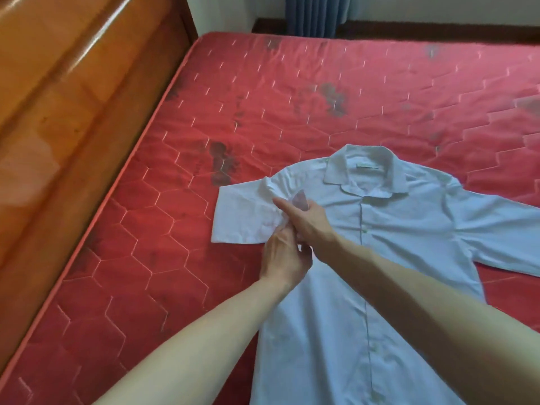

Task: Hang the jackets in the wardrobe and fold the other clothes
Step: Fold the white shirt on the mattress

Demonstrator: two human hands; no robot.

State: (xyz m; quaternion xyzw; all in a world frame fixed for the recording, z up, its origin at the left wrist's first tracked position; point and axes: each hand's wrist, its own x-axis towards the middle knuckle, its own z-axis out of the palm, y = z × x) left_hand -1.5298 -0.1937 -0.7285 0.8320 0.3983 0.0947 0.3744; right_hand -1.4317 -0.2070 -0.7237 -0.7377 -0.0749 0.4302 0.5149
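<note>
Right now both hands meet at the shirt's left armpit seam. Right hand (306, 222) crosses over, index finger straight and pressing the cloth near the shoulder; whether its other fingers pinch the fabric cannot be told. Left hand (285, 254) sits just below, fingers curled, pinching a fold of the white shirt (380, 258) at the sleeve base. Shirt lies flat, front up, buttoned, collar away from the person, short sleeves spread out. It rests on a red quilted mattress (204, 141) with dark stains. Wooden bed frame (73, 97) on the left; blue curtain (315, 13) at the far wall.
</note>
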